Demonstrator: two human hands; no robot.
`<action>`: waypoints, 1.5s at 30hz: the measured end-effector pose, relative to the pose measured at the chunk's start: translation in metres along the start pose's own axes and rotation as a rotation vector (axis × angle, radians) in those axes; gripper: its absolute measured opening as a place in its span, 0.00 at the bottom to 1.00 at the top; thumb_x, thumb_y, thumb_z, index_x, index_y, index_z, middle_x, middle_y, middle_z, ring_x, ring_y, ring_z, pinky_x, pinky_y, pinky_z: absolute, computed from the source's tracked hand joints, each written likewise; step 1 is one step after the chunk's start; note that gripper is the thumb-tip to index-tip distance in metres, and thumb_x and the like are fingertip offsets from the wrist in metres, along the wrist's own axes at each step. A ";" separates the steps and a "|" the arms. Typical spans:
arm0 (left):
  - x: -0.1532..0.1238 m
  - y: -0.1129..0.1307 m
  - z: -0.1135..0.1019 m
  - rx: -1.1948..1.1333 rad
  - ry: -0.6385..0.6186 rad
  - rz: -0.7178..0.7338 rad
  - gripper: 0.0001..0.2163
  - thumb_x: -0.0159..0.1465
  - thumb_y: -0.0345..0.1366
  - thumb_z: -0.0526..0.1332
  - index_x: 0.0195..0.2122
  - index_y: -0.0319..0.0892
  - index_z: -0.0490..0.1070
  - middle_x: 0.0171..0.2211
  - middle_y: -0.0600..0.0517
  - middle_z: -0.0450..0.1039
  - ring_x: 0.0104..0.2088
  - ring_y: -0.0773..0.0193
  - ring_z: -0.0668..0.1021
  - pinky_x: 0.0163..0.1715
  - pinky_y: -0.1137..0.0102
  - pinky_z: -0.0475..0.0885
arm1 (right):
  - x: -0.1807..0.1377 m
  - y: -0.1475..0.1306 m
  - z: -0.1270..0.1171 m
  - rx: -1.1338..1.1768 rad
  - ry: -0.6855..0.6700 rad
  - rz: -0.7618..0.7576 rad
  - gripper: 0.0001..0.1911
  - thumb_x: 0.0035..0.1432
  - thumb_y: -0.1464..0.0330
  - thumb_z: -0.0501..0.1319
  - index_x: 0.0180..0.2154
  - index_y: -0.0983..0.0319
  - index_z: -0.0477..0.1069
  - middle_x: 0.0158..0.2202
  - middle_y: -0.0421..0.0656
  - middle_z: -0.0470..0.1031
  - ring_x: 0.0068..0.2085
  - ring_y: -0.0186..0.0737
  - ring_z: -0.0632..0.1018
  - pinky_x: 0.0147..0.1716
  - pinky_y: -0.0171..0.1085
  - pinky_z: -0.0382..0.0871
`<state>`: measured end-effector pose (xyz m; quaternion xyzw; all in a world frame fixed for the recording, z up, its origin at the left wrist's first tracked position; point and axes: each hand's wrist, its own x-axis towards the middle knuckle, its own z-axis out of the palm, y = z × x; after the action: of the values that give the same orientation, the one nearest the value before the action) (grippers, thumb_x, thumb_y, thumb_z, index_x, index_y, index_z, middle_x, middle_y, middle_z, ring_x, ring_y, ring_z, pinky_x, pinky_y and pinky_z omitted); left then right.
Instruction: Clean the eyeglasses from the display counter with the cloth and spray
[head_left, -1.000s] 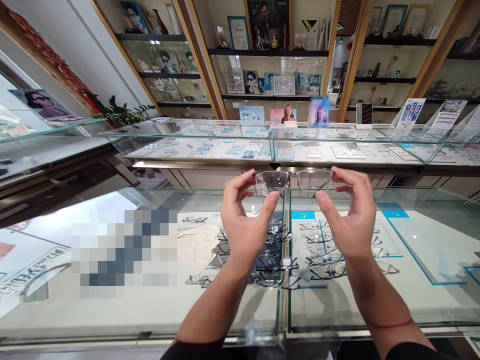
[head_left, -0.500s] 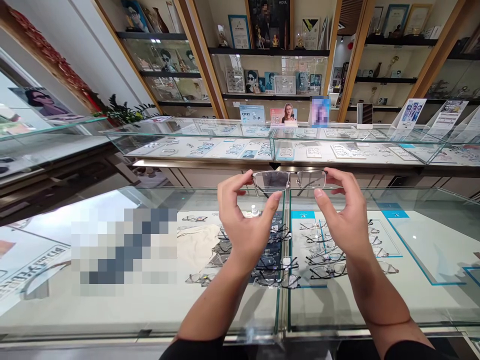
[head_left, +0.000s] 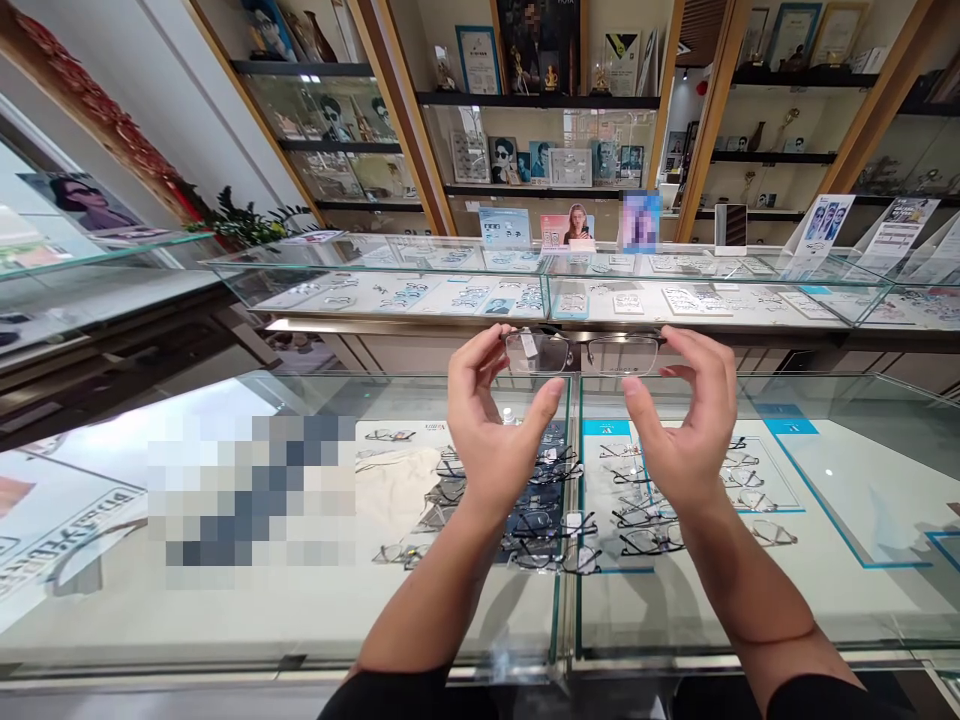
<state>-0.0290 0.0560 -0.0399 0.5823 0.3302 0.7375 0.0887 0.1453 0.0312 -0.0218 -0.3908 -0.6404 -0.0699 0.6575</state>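
A pair of glasses (head_left: 622, 354) with a dark upper rim and clear lenses is held up above the glass counter, lenses side by side. My left hand (head_left: 493, 435) grips its left end between the fingers, thumb pointing up below the left lens. At the other end, the curled fingers of my right hand (head_left: 691, 430) hold the frame, with the thumb under the right lens. A small white tag (head_left: 529, 343) shows at the left lens. Beneath my hands, rows of eyeglass frames (head_left: 555, 555) lie in the display case.
The glass-topped case (head_left: 480, 620) spans the foreground, with a cream cloth (head_left: 394, 487) and a small white bottle (head_left: 508, 414) left of centre. Across from it stands another glass display counter (head_left: 547, 325), bearing upright cards (head_left: 504, 228). Shelves (head_left: 540, 101) with frames and trophies line the back wall.
The glasses have tilted and risen slightly, so the dark upper rim and white tag now show. Both hands have turned a little with them, still gripping the ends.
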 end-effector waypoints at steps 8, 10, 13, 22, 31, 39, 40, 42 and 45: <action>-0.001 -0.007 0.006 -0.061 0.053 0.004 0.27 0.60 0.41 0.75 0.59 0.48 0.69 0.57 0.46 0.72 0.57 0.57 0.78 0.59 0.61 0.73 | -0.002 -0.003 0.002 -0.014 0.027 -0.085 0.25 0.63 0.68 0.67 0.59 0.48 0.69 0.54 0.46 0.75 0.57 0.54 0.76 0.48 0.55 0.81; -0.001 -0.006 0.006 -0.040 0.063 0.008 0.28 0.60 0.43 0.75 0.59 0.48 0.69 0.57 0.46 0.72 0.56 0.57 0.78 0.57 0.61 0.74 | -0.002 -0.004 0.002 -0.020 0.016 -0.055 0.24 0.63 0.67 0.67 0.59 0.49 0.70 0.53 0.46 0.75 0.55 0.53 0.77 0.44 0.53 0.81; -0.001 -0.005 0.005 0.013 0.097 0.030 0.27 0.59 0.44 0.75 0.58 0.48 0.68 0.56 0.46 0.71 0.55 0.56 0.78 0.56 0.60 0.74 | -0.002 -0.004 0.002 -0.010 -0.018 0.022 0.22 0.63 0.65 0.66 0.59 0.51 0.70 0.54 0.47 0.75 0.55 0.52 0.77 0.44 0.53 0.82; -0.002 0.003 0.000 0.198 0.202 0.266 0.30 0.55 0.40 0.77 0.57 0.49 0.69 0.50 0.48 0.72 0.54 0.52 0.77 0.48 0.60 0.74 | 0.001 0.000 -0.002 0.286 -0.140 0.294 0.15 0.68 0.61 0.63 0.54 0.53 0.75 0.56 0.46 0.80 0.58 0.47 0.80 0.51 0.51 0.80; 0.001 -0.005 0.005 0.094 0.183 0.361 0.31 0.55 0.41 0.78 0.58 0.49 0.70 0.52 0.47 0.71 0.56 0.52 0.77 0.56 0.54 0.75 | 0.006 -0.003 -0.005 0.335 -0.001 0.301 0.07 0.69 0.64 0.62 0.45 0.54 0.78 0.49 0.43 0.84 0.54 0.45 0.83 0.52 0.50 0.80; -0.004 -0.007 0.005 0.077 0.139 0.217 0.29 0.57 0.43 0.76 0.58 0.50 0.69 0.53 0.48 0.71 0.56 0.53 0.77 0.54 0.59 0.74 | 0.005 0.013 -0.002 0.473 -0.073 0.404 0.10 0.67 0.58 0.63 0.44 0.55 0.78 0.46 0.44 0.84 0.52 0.45 0.83 0.51 0.50 0.82; -0.004 -0.006 0.005 0.077 0.134 0.195 0.29 0.58 0.42 0.76 0.58 0.50 0.70 0.53 0.48 0.71 0.56 0.54 0.77 0.53 0.60 0.74 | 0.005 0.014 -0.002 0.478 -0.092 0.406 0.10 0.68 0.58 0.63 0.44 0.55 0.77 0.46 0.44 0.84 0.51 0.45 0.84 0.50 0.50 0.82; -0.005 -0.004 0.005 0.075 0.125 0.148 0.29 0.58 0.43 0.76 0.58 0.50 0.70 0.53 0.47 0.71 0.56 0.54 0.77 0.53 0.60 0.74 | 0.006 0.013 -0.002 0.495 -0.122 0.414 0.10 0.68 0.57 0.62 0.43 0.56 0.75 0.46 0.44 0.84 0.50 0.45 0.85 0.49 0.50 0.83; -0.005 -0.004 0.006 0.043 0.097 0.077 0.29 0.58 0.44 0.76 0.58 0.49 0.71 0.54 0.47 0.71 0.54 0.55 0.77 0.54 0.60 0.74 | 0.009 0.010 -0.003 0.565 -0.140 0.463 0.11 0.66 0.56 0.64 0.41 0.56 0.74 0.45 0.45 0.85 0.48 0.46 0.86 0.50 0.51 0.83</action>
<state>-0.0228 0.0588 -0.0456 0.5601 0.3271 0.7604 0.0317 0.1552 0.0398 -0.0177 -0.3322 -0.5724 0.2874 0.6924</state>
